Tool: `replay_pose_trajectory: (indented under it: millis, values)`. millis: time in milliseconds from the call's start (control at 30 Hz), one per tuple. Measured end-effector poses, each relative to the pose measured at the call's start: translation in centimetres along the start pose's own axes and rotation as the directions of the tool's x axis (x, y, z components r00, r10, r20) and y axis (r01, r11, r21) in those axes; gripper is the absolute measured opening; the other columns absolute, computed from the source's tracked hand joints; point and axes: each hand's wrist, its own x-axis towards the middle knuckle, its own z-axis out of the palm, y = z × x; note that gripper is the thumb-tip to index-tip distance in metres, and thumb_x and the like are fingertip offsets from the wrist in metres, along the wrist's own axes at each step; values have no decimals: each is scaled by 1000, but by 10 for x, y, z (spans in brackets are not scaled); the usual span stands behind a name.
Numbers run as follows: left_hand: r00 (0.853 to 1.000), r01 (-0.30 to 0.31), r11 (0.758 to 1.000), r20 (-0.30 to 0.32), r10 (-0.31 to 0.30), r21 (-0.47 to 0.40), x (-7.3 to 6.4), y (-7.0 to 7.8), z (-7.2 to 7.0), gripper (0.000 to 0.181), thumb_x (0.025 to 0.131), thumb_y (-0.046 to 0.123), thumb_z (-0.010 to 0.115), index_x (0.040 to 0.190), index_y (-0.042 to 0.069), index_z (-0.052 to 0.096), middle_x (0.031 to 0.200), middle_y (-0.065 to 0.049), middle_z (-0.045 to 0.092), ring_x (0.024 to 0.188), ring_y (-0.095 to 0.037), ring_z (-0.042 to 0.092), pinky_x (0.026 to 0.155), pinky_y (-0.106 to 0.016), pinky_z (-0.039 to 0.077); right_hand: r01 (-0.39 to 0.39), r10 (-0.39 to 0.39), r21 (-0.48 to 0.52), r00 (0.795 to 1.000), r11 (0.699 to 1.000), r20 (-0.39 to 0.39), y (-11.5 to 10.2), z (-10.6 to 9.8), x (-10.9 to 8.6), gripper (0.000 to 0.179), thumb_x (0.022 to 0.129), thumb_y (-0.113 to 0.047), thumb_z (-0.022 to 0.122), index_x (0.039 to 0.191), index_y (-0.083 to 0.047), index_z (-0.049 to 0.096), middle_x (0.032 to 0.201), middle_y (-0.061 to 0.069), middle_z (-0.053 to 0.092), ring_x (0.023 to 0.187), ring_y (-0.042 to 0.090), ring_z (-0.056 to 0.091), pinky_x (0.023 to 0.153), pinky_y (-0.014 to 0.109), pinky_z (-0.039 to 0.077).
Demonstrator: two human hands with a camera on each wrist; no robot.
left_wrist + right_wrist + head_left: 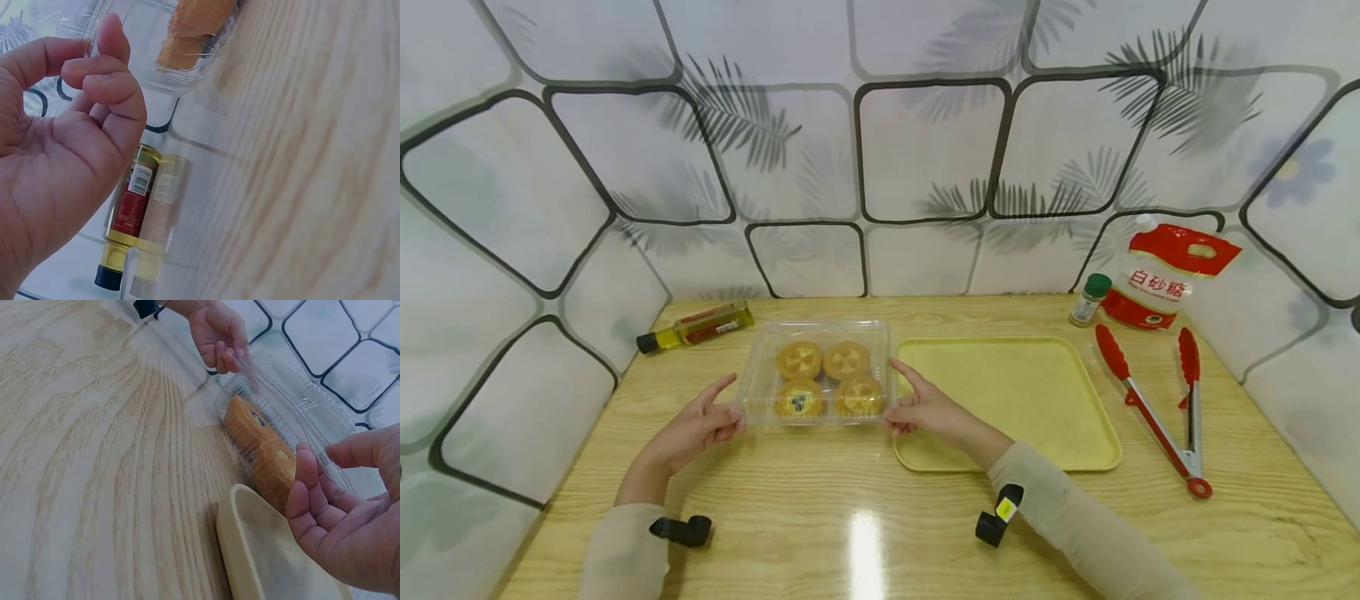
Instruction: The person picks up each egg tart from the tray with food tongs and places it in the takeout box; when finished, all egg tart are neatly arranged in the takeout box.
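A clear plastic clamshell box (pixel 760 358) holds several round golden tarts (pixel 799 361); one at the front carries dark topping. My left hand (pixel 696 427) pinches the box's rim at its front left corner, with the index finger pointing forward. At the opposite front corner, my right hand (pixel 932 408) grips the rim between thumb and fingers. In the right wrist view, both hands hold the same lid edge (pixel 290 409), and the tarts (pixel 275 469) show through the side wall. Whether the box touches the table is hard to tell.
A yellow tray (pixel 1000 400) lies right of the box, close against it. Beyond it are red-tipped tongs (pixel 1157 417), spread apart, a green-capped spice jar (pixel 1090 300) and a red-and-white sugar bag (pixel 1165 275). An oil bottle (pixel 700 326) lies on its side at the back left.
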Motion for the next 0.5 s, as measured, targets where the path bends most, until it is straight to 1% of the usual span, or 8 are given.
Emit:
replay_pose_trajectory:
  millis: [67,267,400,500]
  values:
    - [1000,1,1000,-9,-1,4,0,0,0,74,102,8,40,148,4,-16,82,1,61,60,-12,35,61,-34,31,7,-7,-1,1000,1000,0,1,-1,0,87,91,1,57,153,-16,-1,86,20,67,66,13,62,70,32,52]
    - [999,-10,1000,-31,10,17,0,2,2,77,100,6,44,150,7,-14,78,-1,61,57,-17,28,61,-38,25,20,-19,10,1000,1000,-20,1,1,0,85,90,5,56,153,-14,2,83,16,68,66,12,62,68,29,52]
    - [999,-23,999,-29,24,22,0,2,3,76,100,5,44,150,6,-13,77,-1,61,57,-19,26,61,-39,23,29,-28,21,999,999,-34,0,2,0,85,89,8,56,153,-12,4,79,13,68,64,12,62,65,27,51]
    - [999,-35,999,-14,35,29,1,2,1,76,100,5,44,150,6,-12,76,-2,60,56,-21,24,61,-40,23,31,-30,26,999,999,-39,1,2,0,86,88,7,58,154,-13,6,78,11,68,63,12,61,64,26,51]
